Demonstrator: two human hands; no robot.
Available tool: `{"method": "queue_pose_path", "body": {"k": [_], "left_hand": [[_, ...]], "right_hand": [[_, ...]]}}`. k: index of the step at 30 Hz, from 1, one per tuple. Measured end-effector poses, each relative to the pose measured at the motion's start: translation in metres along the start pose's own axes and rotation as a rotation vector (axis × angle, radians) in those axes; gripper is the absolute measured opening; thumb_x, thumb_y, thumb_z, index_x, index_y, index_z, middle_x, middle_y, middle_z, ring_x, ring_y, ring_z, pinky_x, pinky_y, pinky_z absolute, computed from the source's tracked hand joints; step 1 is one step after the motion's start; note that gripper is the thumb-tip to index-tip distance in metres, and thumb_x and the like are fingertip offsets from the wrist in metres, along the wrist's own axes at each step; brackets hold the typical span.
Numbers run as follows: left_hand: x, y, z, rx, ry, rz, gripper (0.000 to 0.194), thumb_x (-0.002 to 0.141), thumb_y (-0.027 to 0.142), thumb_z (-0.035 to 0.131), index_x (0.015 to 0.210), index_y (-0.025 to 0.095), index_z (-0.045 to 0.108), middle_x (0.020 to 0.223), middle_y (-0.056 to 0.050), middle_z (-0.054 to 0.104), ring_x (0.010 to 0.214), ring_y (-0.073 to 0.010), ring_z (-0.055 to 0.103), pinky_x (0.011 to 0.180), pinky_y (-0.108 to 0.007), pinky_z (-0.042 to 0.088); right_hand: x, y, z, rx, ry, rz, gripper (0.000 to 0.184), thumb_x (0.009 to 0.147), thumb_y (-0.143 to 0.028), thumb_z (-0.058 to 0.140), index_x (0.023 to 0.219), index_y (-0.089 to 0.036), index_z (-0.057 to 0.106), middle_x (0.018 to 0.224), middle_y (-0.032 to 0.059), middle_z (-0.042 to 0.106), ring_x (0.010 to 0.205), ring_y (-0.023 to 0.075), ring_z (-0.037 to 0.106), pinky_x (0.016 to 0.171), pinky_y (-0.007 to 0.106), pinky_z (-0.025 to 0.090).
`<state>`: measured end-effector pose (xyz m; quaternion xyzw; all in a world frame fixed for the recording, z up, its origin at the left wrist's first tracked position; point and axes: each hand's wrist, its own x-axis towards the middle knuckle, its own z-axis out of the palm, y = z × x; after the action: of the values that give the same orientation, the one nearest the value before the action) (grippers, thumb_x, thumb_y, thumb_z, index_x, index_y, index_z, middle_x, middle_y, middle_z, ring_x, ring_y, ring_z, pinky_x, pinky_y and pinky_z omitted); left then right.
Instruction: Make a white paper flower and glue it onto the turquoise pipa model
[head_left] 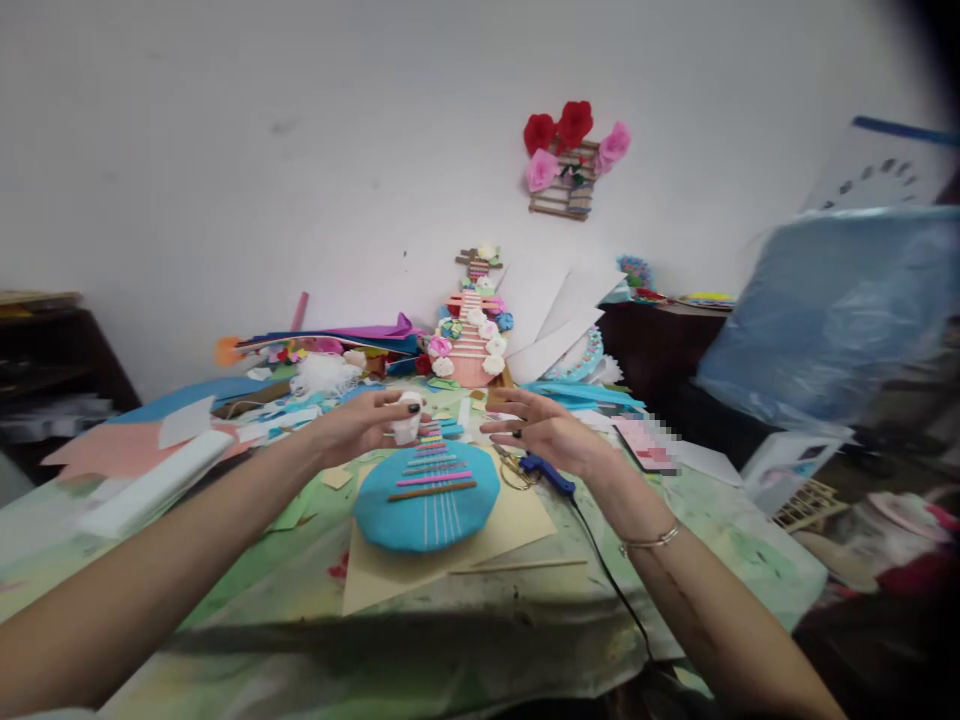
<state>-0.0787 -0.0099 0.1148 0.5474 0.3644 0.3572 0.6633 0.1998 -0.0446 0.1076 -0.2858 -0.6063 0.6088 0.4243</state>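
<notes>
A blue guitar-shaped craft piece point(426, 495) with coloured sticks across its neck lies on a tan sheet point(450, 560) in front of me. My left hand point(367, 425) is closed round a small white object point(407, 418) above the neck of the blue piece. My right hand point(540, 430) hovers open to the right of it, fingers spread, holding nothing. Just below my right hand lie a blue glue gun point(546, 473) with a black cord and a pair of scissors point(511, 468).
A pink guitar craft with paper roses point(471, 345) stands at the back by the wall. Coloured foam sheets point(330, 338), paper scraps and a white block point(154, 485) cover the left of the table point(300, 610). A thin wooden stick point(517, 567) lies near the front. A blue plastic bag point(832, 310) hangs at the right.
</notes>
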Motion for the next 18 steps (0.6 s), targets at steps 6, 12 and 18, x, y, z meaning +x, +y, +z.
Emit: {"method": "queue_pose_path", "body": {"k": [6,12,18], "left_hand": [[0.015,-0.010,-0.015,-0.017,-0.013,-0.057,0.039,0.072,0.029,0.073,0.105,0.012,0.060,0.110,-0.015,0.067,0.094,-0.0252,0.067,0.083,-0.035,0.054],[0.029,-0.020,-0.014,-0.037,-0.021,-0.084,0.041,0.072,0.026,0.073,0.107,0.011,0.059,0.106,-0.015,0.069,0.092,-0.0260,0.068,0.081,-0.034,0.056],[0.042,-0.027,-0.025,-0.082,0.032,-0.077,0.037,0.071,0.024,0.071,0.104,0.010,0.063,0.104,-0.016,0.070,0.094,-0.0278,0.066,0.081,-0.037,0.057]], "right_hand": [[-0.058,-0.026,-0.045,-0.063,0.123,0.044,0.060,0.055,-0.003,0.066,0.112,-0.019,0.060,0.117,0.0107,0.064,0.116,0.0250,0.055,0.104,0.045,0.036],[-0.110,-0.020,-0.072,-0.437,0.568,0.082,0.032,0.049,-0.028,0.082,0.077,-0.013,0.074,0.088,0.0123,0.074,0.087,0.0268,0.068,0.082,0.040,0.053],[-0.176,-0.035,-0.108,-0.687,0.928,0.084,0.035,0.047,-0.041,0.080,0.068,-0.014,0.073,0.071,0.0089,0.073,0.066,0.0208,0.067,0.066,0.033,0.054]]}}
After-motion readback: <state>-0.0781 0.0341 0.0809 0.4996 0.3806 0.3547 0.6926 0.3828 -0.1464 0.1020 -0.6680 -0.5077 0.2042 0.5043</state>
